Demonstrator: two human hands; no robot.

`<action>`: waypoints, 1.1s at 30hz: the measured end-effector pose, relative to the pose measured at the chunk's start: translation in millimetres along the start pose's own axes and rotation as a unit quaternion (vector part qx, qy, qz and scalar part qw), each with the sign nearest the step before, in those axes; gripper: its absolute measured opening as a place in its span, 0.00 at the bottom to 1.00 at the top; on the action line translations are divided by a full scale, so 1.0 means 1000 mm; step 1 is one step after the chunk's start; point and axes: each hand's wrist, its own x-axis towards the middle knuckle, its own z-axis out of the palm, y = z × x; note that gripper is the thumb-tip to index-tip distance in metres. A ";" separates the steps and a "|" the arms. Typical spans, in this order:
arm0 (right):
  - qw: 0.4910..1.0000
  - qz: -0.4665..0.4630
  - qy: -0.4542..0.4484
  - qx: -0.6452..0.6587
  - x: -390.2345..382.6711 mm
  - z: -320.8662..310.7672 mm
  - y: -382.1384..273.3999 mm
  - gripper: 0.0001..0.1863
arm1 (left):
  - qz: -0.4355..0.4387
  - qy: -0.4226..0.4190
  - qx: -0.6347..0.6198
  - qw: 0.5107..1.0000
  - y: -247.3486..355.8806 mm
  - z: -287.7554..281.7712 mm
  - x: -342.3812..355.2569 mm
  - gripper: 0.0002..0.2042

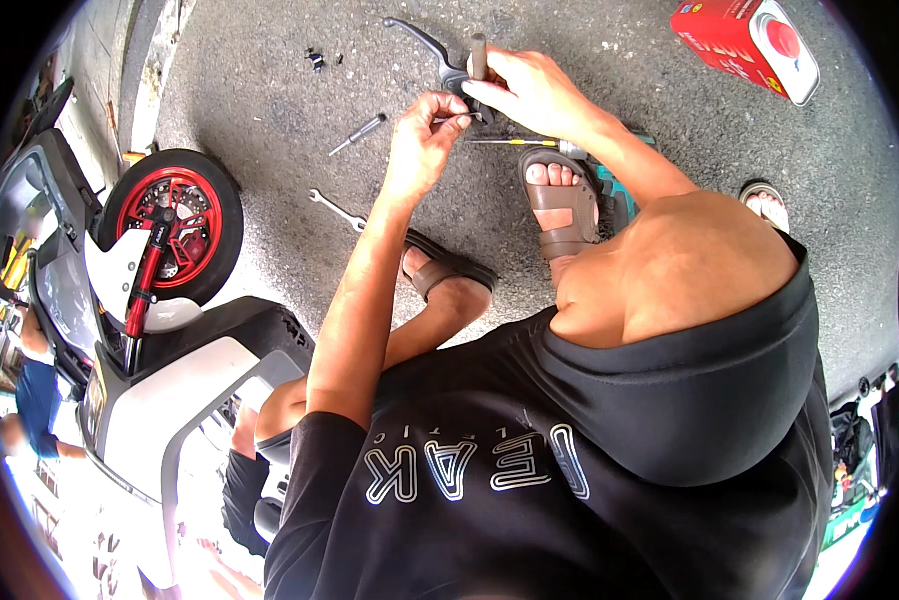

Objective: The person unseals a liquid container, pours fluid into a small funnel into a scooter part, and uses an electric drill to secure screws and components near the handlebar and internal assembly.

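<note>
A black hand lever (421, 40) with a long curved blade is held just above the ground, its blade pointing up and left. My right hand (534, 92) is closed around its mount end, where a grey-brown cylindrical piece (479, 58) stands up beside the fingers. Close by, my left hand (427, 138) pinches a small thin metal piece (459, 119) against the underside of the lever's mount. Fingers hide most of that mount, and the exact kind of the thin piece is too small to tell.
Around my sandalled feet lie a screwdriver (357, 135), a wrench (337, 209) and a teal power drill (619, 200) with a long yellow bit. Small black parts (315, 60) lie farther off. A red can (744, 45) stands far right, and a scooter with a red wheel (172, 228) left.
</note>
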 end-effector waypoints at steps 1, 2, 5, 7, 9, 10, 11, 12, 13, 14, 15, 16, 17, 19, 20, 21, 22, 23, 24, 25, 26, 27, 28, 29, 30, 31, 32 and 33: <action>1.000 0.000 0.000 0.000 0.000 0.000 0.001 0.15 | -0.001 0.001 0.007 1.000 0.001 0.000 0.000 0.06; 1.000 0.005 -0.007 0.002 0.001 0.001 0.003 0.15 | -0.001 0.001 0.007 1.000 0.002 0.000 -0.001 0.06; 0.999 0.022 -0.025 0.011 0.004 -0.002 0.003 0.16 | -0.005 0.001 0.007 1.000 0.002 0.000 -0.001 0.06; 0.998 0.037 -0.037 0.018 0.003 -0.003 0.002 0.16 | -0.010 0.008 -0.007 1.000 0.003 0.000 -0.001 0.06; 0.997 0.039 -0.014 0.061 0.001 -0.003 0.001 0.17 | -0.009 0.006 -0.007 1.000 0.003 0.000 -0.001 0.06; 0.997 0.039 -0.013 0.061 0.000 -0.002 0.003 0.17 | -0.008 0.005 -0.006 1.000 0.003 0.000 -0.001 0.06; 0.997 0.033 0.001 0.063 -0.001 0.001 0.006 0.17 | -0.008 0.004 -0.006 1.000 0.004 0.001 0.000 0.06; 0.997 0.026 0.013 0.065 0.000 0.001 0.004 0.17 | -0.001 0.006 -0.003 1.000 0.003 0.000 -0.001 0.06; 0.997 0.026 0.012 0.066 0.000 0.001 0.003 0.17 | 0.006 0.008 0.000 1.000 0.003 0.000 -0.001 0.06; 0.999 0.023 -0.004 0.041 0.001 0.000 0.001 0.17 | 0.005 0.009 0.000 1.000 0.003 0.000 -0.001 0.06; 0.999 0.021 -0.020 0.015 0.002 -0.002 -0.002 0.16 | 0.000 0.007 0.002 1.000 0.003 0.000 -0.001 0.06; 0.999 0.021 -0.019 0.015 0.002 -0.002 -0.001 0.16 | -0.006 0.005 0.005 1.000 0.005 0.000 -0.001 0.06; 0.999 0.025 -0.035 0.013 0.004 -0.002 0.001 0.16 | -0.005 0.005 0.005 1.000 0.005 0.000 -0.002 0.06; 0.998 0.028 -0.051 0.011 0.006 -0.003 0.002 0.16 | -0.010 0.005 0.008 1.000 0.005 -0.001 -0.003 0.06; 0.997 0.037 -0.058 0.022 0.007 -0.004 0.002 0.16 | -0.010 0.006 0.009 1.000 0.005 -0.001 -0.002 0.06; 0.996 0.047 -0.066 0.034 0.007 -0.004 0.002 0.16 | -0.011 0.005 0.002 1.000 0.005 -0.001 -0.003 0.06; 0.996 0.047 -0.067 0.034 0.007 -0.004 0.003 0.16 | -0.012 0.004 -0.004 1.000 0.005 -0.001 -0.003 0.06; 0.996 0.048 -0.053 0.045 0.006 -0.003 0.003 0.16 | -0.013 0.004 -0.004 1.000 0.005 -0.001 -0.003 0.06; 0.996 0.049 -0.040 0.057 0.005 -0.003 0.002 0.16 | -0.012 0.003 -0.006 1.000 0.005 -0.001 -0.003 0.05; 0.996 0.049 -0.040 0.057 0.004 -0.001 0.003 0.16 | -0.010 0.002 -0.009 1.000 0.006 -0.001 -0.003 0.05; 0.997 0.036 -0.020 0.062 0.001 0.001 0.003 0.16 | -0.010 0.002 -0.009 1.000 0.006 -0.002 -0.003 0.05; 0.997 0.023 0.000 0.068 0.001 0.002 0.002 0.15 | -0.011 -0.005 0.004 1.000 0.006 -0.003 -0.003 0.06; 0.997 0.023 -0.002 0.068 0.001 0.002 0.001 0.15 | -0.011 -0.013 0.016 1.000 0.007 -0.004 -0.004 0.06; 0.999 0.012 -0.013 0.040 0.001 0.000 0.000 0.15 | -0.012 -0.012 0.016 1.000 0.007 -0.004 -0.004 0.06; 1.000 0.001 -0.023 0.013 0.002 -0.001 -0.002 0.15 | -0.014 -0.011 0.010 1.000 0.007 -0.004 -0.004 0.06; 1.000 0.001 -0.023 0.013 0.003 -0.001 -0.001 0.15 | -0.016 -0.011 0.005 1.000 0.007 -0.004 -0.004 0.06; 0.999 0.012 -0.042 0.013 0.005 -0.002 0.002 0.15 | -0.016 -0.011 0.005 1.000 0.006 -0.003 -0.004 0.06; 0.998 0.022 -0.060 0.013 0.007 -0.003 0.003 0.15 | -0.019 -0.011 0.006 1.000 0.005 -0.003 -0.004 0.06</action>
